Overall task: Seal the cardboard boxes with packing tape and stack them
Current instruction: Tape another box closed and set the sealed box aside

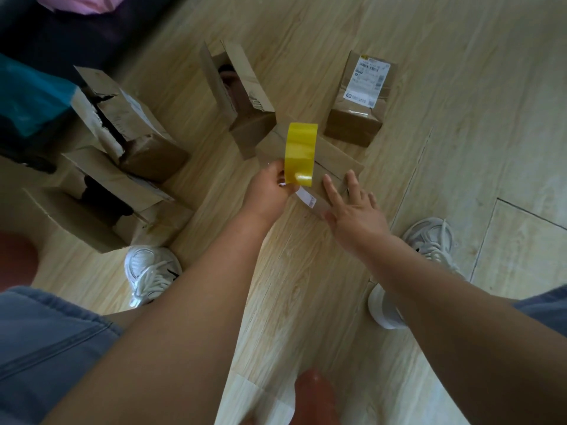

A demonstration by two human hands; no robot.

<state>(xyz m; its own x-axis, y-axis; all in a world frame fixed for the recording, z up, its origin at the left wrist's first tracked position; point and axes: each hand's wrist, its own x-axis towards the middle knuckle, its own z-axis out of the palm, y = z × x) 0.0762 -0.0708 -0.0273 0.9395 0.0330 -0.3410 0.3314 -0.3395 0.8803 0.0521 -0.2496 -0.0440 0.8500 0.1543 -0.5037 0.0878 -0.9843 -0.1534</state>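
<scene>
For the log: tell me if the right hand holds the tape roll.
No: the left hand grips the tape roll; the right hand is open.

Head-worn view, steeply down, close

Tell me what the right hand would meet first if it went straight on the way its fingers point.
The right hand would most likely meet the low cardboard box under its fingers; contact is unclear. The yellow tape roll in the left hand stands just left of that line.
</scene>
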